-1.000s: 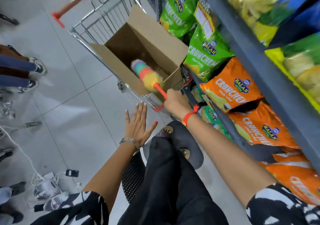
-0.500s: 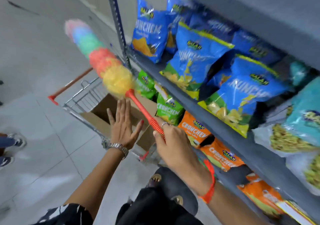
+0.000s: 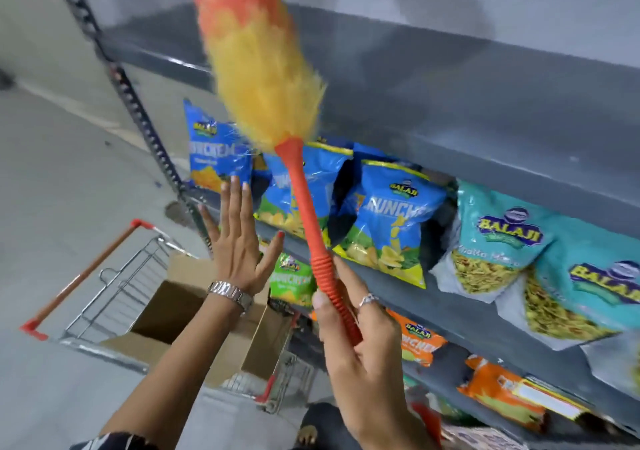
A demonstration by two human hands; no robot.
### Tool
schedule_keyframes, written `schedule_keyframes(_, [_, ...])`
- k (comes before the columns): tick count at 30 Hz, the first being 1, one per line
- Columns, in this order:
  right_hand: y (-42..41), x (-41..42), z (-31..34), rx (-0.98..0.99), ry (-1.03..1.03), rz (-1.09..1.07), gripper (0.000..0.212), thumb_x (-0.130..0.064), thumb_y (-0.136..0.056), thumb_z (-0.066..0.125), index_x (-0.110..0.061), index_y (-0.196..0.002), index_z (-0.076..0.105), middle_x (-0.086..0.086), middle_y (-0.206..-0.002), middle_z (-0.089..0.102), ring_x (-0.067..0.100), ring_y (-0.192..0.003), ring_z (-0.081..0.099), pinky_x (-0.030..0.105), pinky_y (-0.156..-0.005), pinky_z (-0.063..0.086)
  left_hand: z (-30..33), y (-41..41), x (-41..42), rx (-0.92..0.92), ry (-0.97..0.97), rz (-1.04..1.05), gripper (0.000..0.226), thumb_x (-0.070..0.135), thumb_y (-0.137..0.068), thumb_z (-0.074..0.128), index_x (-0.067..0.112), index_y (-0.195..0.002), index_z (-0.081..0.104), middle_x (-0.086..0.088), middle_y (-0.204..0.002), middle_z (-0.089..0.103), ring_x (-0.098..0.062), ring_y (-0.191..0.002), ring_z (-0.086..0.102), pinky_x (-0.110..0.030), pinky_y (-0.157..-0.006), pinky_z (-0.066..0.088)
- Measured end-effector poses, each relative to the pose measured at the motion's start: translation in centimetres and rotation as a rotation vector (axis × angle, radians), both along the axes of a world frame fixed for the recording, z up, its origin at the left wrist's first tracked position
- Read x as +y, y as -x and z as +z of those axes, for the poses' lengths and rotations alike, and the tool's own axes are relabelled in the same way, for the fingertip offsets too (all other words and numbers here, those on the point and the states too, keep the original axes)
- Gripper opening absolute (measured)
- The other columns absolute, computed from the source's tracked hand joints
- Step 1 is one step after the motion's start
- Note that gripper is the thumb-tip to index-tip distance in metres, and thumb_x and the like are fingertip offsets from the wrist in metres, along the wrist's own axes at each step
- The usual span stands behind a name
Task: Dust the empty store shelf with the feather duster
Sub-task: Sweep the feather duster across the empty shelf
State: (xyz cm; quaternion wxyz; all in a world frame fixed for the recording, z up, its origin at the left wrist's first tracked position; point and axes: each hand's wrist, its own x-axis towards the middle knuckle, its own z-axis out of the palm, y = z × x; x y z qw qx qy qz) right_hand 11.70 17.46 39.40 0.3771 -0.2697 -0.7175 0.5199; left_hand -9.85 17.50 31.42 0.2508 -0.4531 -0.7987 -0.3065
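My right hand (image 3: 363, 356) grips the ribbed orange handle of the feather duster (image 3: 256, 69). The duster points upward, and its fluffy yellow and orange head is in front of the bare grey shelf (image 3: 450, 79) at the top; the tip runs off the top edge. Whether the head touches the shelf cannot be told. My left hand (image 3: 239, 242), with a metal watch on the wrist, is held up flat with fingers spread, holding nothing, just left of the handle.
Below the bare shelf, a shelf holds blue snack bags (image 3: 384, 221) and teal bags (image 3: 495, 242); lower shelves hold green and orange bags (image 3: 419, 342). A wire shopping cart (image 3: 114, 290) with an open cardboard box (image 3: 187, 314) stands on the tiled floor at left.
The duster has been lifted out of the cardboard box in the cart and swung up to the bare top shelf. My view tilted upward, and my left hand rose with it.
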Motion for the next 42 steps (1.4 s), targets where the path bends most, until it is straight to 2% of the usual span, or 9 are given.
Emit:
schedule_keyframes(3, [-0.7,-0.7,0.6,0.093,0.189,-0.109,0.05,-0.057,-0.081,0.054,-0.047,-0.129,0.051,-0.011,-0.082,0.055,0.008,-0.073,0.052,0.028,-0.071,0.044,1.9,-0.6,2.4,0.032,-0.039,-0.061,0.075,0.053,-0.092,0.03,0.006,-0.147,0.011,-0.004,-0.157,0.002,-0.021,-0.144,0.001,-0.053,-0.113,-0.007])
schedule_keyframes(5, [-1.1,-0.8,1.5,0.193,0.306,-0.19,0.041,-0.047,-0.082,0.059,-0.048,-0.122,0.058,-0.006,-0.067,0.055,0.011,-0.058,0.049,0.029,-0.057,0.044,3.2,-1.2,4.0,0.048,-0.055,-0.1,0.075,0.05,-0.09,0.034,0.004,-0.146,0.013,-0.015,-0.153,0.016,-0.019,-0.144,0.0,-0.049,-0.113,-0.01])
schedule_keyframes(7, [-1.7,-0.5,2.6,0.35,0.437,-0.258,0.029,-0.033,-0.086,0.061,-0.038,-0.114,0.066,0.0,-0.055,0.051,0.012,-0.044,0.042,0.026,-0.042,0.037,4.2,-1.8,5.9,0.071,-0.065,-0.154,0.075,0.048,-0.089,0.036,0.004,-0.145,0.014,-0.019,-0.151,0.021,-0.019,-0.144,0.0,-0.05,-0.112,-0.01])
schedule_keyframes(10, [-2.9,0.1,3.9,0.573,0.601,-0.35,0.025,-0.023,-0.085,0.057,-0.021,-0.108,0.067,-0.002,-0.058,0.053,0.01,-0.037,0.041,0.022,-0.034,0.033,5.9,-2.4,8.5,0.112,-0.076,-0.2,0.075,0.049,-0.089,0.034,0.002,-0.145,0.016,-0.019,-0.151,0.021,-0.018,-0.144,0.0,-0.049,-0.112,-0.011])
schedule_keyframes(12, [-3.8,0.4,4.7,0.688,0.623,-0.403,0.024,-0.02,-0.083,0.052,-0.016,-0.104,0.064,-0.001,-0.06,0.053,0.009,-0.037,0.041,0.02,-0.033,0.034,7.2,-2.6,9.8,0.12,-0.092,-0.22,0.074,0.049,-0.09,0.033,0.002,-0.145,0.018,-0.018,-0.152,0.019,-0.02,-0.144,0.002,-0.045,-0.112,-0.014])
schedule_keyframes(15, [-5.3,1.5,6.1,0.792,0.583,-0.472,0.011,-0.015,-0.089,0.048,-0.013,-0.09,0.059,-0.001,-0.062,0.05,0.008,-0.038,0.042,0.018,-0.032,0.036,8.6,-2.6,11.4,0.154,-0.108,-0.237,0.075,0.05,-0.091,0.031,0.002,-0.146,0.017,-0.017,-0.153,0.017,-0.03,-0.143,0.007,-0.042,-0.111,-0.018])
schedule_keyframes(20, [-8.0,4.1,8.5,0.914,0.546,-0.573,0.022,-0.009,-0.1,0.041,-0.016,-0.081,0.05,0.0,-0.065,0.046,0.006,-0.039,0.044,0.017,-0.033,0.037,8.9,-2.8,12.5,0.196,-0.159,-0.219,0.071,0.046,-0.093,0.03,0.001,-0.146,0.017,-0.019,-0.153,0.018,-0.037,-0.141,0.008,-0.041,-0.111,-0.017])
schedule_keyframes(28, [-10.4,4.4,10.1,0.978,0.593,-0.604,0.023,-0.006,-0.1,0.04,-0.012,-0.079,0.047,0.002,-0.066,0.046,0.008,-0.038,0.043,0.019,-0.033,0.038,8.6,-2.4,12.9,0.214,-0.183,-0.217,0.069,0.043,-0.093,0.03,0.003,-0.146,0.016,-0.017,-0.153,0.019,-0.036,-0.141,0.007,-0.04,-0.111,-0.017])
schedule_keyframes(42, [-9.0,0.8,12.2,0.893,0.937,-0.318,0.014,-0.008,-0.094,0.045,-0.01,-0.081,0.048,0.001,-0.056,0.05,0.008,-0.032,0.038,0.012,-0.026,0.031,9.0,-3.0,12.7,0.145,-0.148,-0.164,0.069,0.047,-0.092,0.025,0.008,-0.147,0.016,-0.01,-0.155,0.018,-0.026,-0.143,0.007,-0.041,-0.108,-0.023])
